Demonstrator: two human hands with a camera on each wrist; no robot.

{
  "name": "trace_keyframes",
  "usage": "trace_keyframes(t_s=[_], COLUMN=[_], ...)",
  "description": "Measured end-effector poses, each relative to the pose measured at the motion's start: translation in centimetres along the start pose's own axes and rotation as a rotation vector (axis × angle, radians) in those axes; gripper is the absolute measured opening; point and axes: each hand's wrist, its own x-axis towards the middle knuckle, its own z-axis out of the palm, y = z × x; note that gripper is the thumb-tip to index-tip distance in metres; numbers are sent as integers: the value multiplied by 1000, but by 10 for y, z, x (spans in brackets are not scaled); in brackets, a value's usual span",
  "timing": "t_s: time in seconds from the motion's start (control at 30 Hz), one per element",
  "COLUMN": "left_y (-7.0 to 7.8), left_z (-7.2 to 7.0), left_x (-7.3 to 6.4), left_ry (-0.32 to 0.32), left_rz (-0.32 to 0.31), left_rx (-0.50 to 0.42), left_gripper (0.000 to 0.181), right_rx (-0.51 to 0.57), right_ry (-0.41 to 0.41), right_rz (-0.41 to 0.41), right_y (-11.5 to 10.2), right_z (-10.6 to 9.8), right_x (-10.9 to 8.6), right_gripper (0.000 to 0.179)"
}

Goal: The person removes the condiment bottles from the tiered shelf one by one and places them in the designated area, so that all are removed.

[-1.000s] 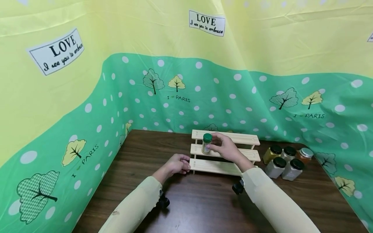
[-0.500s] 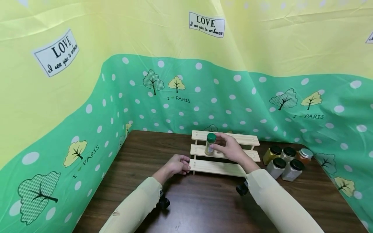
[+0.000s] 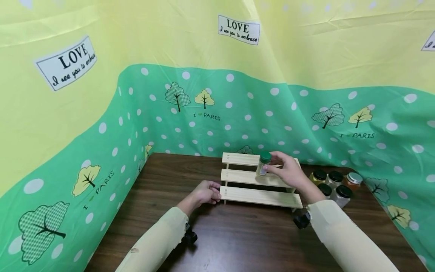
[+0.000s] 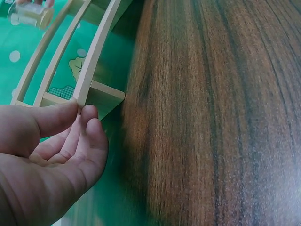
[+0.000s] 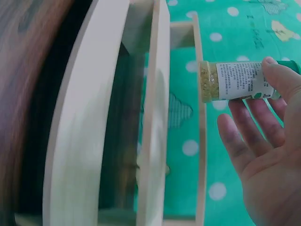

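My right hand (image 3: 287, 170) holds a spice jar (image 3: 263, 164) with a green lid between thumb and fingers. In the right wrist view the jar (image 5: 235, 81) shows a white printed label and yellowish grains at its base, close to the rack's back step. In the head view it overlaps the top and middle steps of a three-step wooden rack (image 3: 258, 196). My left hand (image 3: 204, 192) is at the rack's front left corner. In the left wrist view its thumb and forefinger pinch the end of the lowest step (image 4: 94, 61).
Several more jars stand right of the rack, among them a black-lidded jar (image 3: 343, 194) and a silver-lidded jar (image 3: 353, 181). A green and yellow printed cloth (image 3: 190, 132) hangs behind the dark wooden table (image 3: 224, 234).
My right hand has moved right along the rack with the spice jar, from near the left end to past the middle. The left hand stays at the rack's corner.
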Motion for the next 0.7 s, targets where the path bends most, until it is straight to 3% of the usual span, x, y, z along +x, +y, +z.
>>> trace_keyframes(t_s=[0.13, 0.43, 0.7], left_y=[0, 0, -1], left_z=[0, 0, -1], left_x=[0, 2, 3], left_ry=[-1, -3, -7], left_rz=[6, 5, 3], left_rx=[0, -4, -23], left_gripper=[46, 48, 48], right_rx=[-56, -136, -112], right_ry=[32, 127, 219], right_rz=[21, 21, 109], right_y=[4, 24, 38], right_z=[-22, -73, -116], right_x=[-12, -40, -70], right_gripper=[65, 50, 49])
